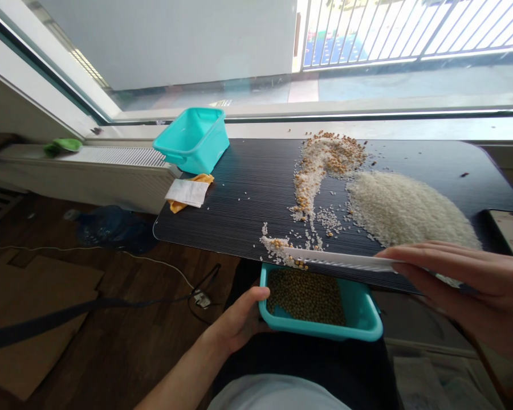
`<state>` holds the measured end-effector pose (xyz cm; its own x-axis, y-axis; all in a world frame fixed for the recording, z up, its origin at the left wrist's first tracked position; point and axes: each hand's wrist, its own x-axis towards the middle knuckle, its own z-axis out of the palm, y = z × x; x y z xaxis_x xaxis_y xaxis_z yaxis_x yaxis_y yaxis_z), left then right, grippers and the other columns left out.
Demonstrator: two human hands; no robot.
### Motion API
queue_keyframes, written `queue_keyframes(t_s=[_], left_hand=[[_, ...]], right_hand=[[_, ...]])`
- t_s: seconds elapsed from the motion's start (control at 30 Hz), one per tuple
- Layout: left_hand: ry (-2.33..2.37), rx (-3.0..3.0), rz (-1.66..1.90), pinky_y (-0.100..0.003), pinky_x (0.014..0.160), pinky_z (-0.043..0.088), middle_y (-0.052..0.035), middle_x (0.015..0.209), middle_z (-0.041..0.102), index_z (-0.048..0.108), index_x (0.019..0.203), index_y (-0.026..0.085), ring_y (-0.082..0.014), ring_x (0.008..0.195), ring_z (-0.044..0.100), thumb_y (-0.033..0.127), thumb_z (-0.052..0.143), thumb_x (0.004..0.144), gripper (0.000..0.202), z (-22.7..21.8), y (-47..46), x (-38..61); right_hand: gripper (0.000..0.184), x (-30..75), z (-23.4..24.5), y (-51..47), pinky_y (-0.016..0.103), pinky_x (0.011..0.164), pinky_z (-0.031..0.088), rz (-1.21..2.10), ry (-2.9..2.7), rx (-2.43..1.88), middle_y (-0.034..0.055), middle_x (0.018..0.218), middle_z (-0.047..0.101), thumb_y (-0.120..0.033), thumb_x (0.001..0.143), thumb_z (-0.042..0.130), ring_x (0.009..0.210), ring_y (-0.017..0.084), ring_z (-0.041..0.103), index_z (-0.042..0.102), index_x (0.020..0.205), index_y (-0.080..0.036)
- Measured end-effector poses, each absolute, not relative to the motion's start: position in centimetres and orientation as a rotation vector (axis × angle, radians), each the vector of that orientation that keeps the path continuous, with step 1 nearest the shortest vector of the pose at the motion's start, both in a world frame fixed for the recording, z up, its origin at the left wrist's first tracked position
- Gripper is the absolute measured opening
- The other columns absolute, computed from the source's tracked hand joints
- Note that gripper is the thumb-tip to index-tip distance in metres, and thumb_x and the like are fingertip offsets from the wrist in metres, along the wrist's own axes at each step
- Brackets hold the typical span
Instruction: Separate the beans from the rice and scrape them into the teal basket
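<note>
My left hand (pixel 244 319) grips the left end of a turquoise tub (pixel 325 331), thumb over the rim. Inside the tub lie many small greenish-brown grains (pixel 308 296). It sits just below the table's front edge, above my lap. My right hand (pixel 457 279) pinches a thin white plastic strip (pixel 340 259), which lies along the table edge over the tub. At the strip's left tip is a small heap of white and yellow grains (pixel 277 246). Behind it, a curved trail of mixed white and orange-yellow grains (pixel 310 182) stretches back. A large pile of white rice (pixel 410 210) lies to the right.
A second turquoise tub (pixel 196 142) stands at the table's back left corner. Before it, a folded white tissue (pixel 187 192) rests on an orange cloth (pixel 177 206). A dark-edged tray or device (pixel 508 228) is at the right edge. Window and radiator (pixel 123 156) lie beyond.
</note>
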<state>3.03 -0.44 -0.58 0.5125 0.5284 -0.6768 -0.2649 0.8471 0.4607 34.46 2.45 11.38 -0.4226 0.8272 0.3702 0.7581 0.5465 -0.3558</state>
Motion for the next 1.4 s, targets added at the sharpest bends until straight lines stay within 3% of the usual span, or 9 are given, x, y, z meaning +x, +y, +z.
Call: queue_keyframes(t_s=[0.2, 0.4, 0.67, 0.83, 1.17, 1.4], left_hand=[[0.921, 0.299, 0.488, -0.043, 0.091, 0.047, -0.0114, 0.119, 0.068, 0.066, 0.117, 0.018, -0.0312, 0.112, 0.06, 0.045, 0.061, 0.077, 0.049, -0.9, -0.5, 2.9], [0.927, 0.303, 0.483, -0.042, 0.09, 0.048, -0.0107, 0.117, 0.069, 0.068, 0.113, 0.018, -0.0296, 0.11, 0.061, 0.044, 0.06, 0.079, 0.044, -0.7, -0.4, 2.9], [0.909, 0.284, 0.49, -0.044, 0.093, 0.046, -0.0113, 0.12, 0.068, 0.063, 0.122, 0.019, -0.0325, 0.118, 0.057, 0.045, 0.06, 0.078, 0.051, -0.8, -0.5, 2.9], [0.926, 0.299, 0.486, -0.043, 0.09, 0.047, -0.012, 0.119, 0.068, 0.06, 0.126, 0.019, -0.0321, 0.114, 0.059, 0.045, 0.061, 0.077, 0.055, -0.9, -0.5, 2.9], [0.933, 0.317, 0.476, -0.042, 0.09, 0.046, -0.0125, 0.118, 0.068, 0.065, 0.116, 0.017, -0.0317, 0.112, 0.059, 0.046, 0.06, 0.077, 0.049, -0.8, -0.5, 2.9], [0.907, 0.301, 0.479, -0.044, 0.093, 0.045, -0.0124, 0.121, 0.067, 0.057, 0.129, 0.02, -0.0327, 0.118, 0.056, 0.045, 0.061, 0.077, 0.058, -0.9, -0.4, 2.9]], right_hand=[[0.02, 35.9, 11.0, 1.7, 0.018, 0.072, 0.057, 0.18, -2.235, -1.361, -0.007, 0.099, 0.074, -0.038, 0.087, 0.057, 0.077, 0.013, 0.072, 0.068, 0.104, -0.038], [0.018, 34.9, 11.3, 2.9, 0.017, 0.064, 0.057, 0.245, -2.24, -1.309, -0.0058, 0.09, 0.076, -0.038, 0.087, 0.057, 0.071, 0.013, 0.072, 0.07, 0.099, -0.036], [0.023, 36.7, 11.2, 1.5, 0.021, 0.075, 0.057, 0.211, -2.246, -1.39, -0.0073, 0.099, 0.074, -0.035, 0.086, 0.057, 0.082, 0.015, 0.072, 0.067, 0.106, -0.041], [0.019, 35.6, 11.3, 2.2, 0.02, 0.07, 0.057, 0.196, -2.203, -1.359, -0.0078, 0.093, 0.075, -0.035, 0.086, 0.058, 0.073, 0.013, 0.071, 0.069, 0.102, -0.039], [0.021, 35.2, 11.4, 3.1, 0.02, 0.064, 0.057, 0.246, -2.255, -1.292, -0.0079, 0.091, 0.075, -0.036, 0.087, 0.057, 0.071, 0.013, 0.071, 0.069, 0.103, -0.041], [0.017, 35.0, 11.4, 3.2, 0.019, 0.062, 0.057, 0.223, -2.206, -1.308, -0.0072, 0.087, 0.076, -0.038, 0.087, 0.057, 0.066, 0.012, 0.07, 0.07, 0.098, -0.038]])
